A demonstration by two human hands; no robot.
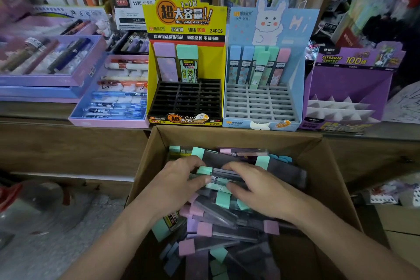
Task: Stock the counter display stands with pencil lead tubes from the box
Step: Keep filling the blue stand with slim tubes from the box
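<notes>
L fingers are curling over the mint-capped end of a small bundle of lead tubes, thumb pressing in from the near side. R fingers are bending over the dark clear bodies of the same bundle, thumb tucking in below. So L hand and R hand are both gripping it and squeezing toward each other, prob. to square several tubes into one stack that lifts w/o sliding apart. The bundle is lying mid-box, on top of the loose pile. It is not lifted clear, as far as I can tell.

The pile is filling the box in a jumble, w/ mint, pink, lilac and blue caps pointing every way. Looks like dumped stock, hence the hand-sorting.

Just beyond the box's far wall, the yellow stand is sitting on the counter. It is holding only two wide tubes upright in its back row, and the black slots in front are showing bare. Beyond the box's far-right corner, the blue stand is carrying one back row of slimmer tubes over bare grey slots. Further right of the box, the purple stand is showing no tubes. All three are facing the box, so their slots are w/in easy reach. Stocking is looking barely begun.
</notes>
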